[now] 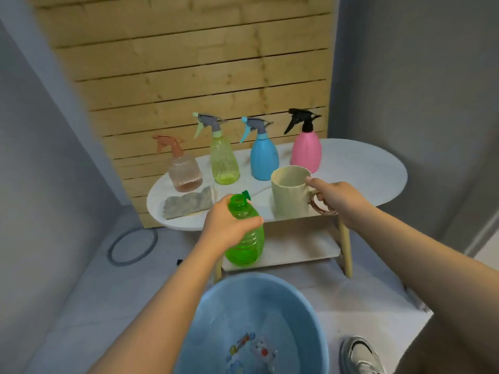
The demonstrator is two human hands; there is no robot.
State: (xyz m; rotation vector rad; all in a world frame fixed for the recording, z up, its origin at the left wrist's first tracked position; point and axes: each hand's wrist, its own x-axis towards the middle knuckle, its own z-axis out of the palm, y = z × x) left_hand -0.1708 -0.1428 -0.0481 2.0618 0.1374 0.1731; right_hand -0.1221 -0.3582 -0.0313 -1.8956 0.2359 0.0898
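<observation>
Your left grip (226, 225) is wrapped round the shoulder of the green bottle (247, 244), thumb across the front, fingers behind; your right grip (340, 201) is curled through the handle of the mug (290, 195), with the thumb laid forward along its rim.

The coming pour, as I judge it, turns on one relation: the bottle's open neck lies to the left of the mug and a little lower, close but not touching; so the mug must tip leftward, toward your left grip.

The bottle's long axis stands near upright, its top leaning slightly away from you; it hangs in front of the counter (364, 168) edge, above the far rim of the basin (216, 319), so spills should fall there.

Whether the mug rests on the counter or is just lifted, I cannot tell.

The bottle is clear green plastic, ribbed round its belly, narrow at the mouth, so aim carefully; the mug is cream, smooth, wide and straight-sided, looks ceramic, with a copper-toned loop handle; the basin is smooth pale-blue plastic, round and deep, with a printed picture inside.
</observation>
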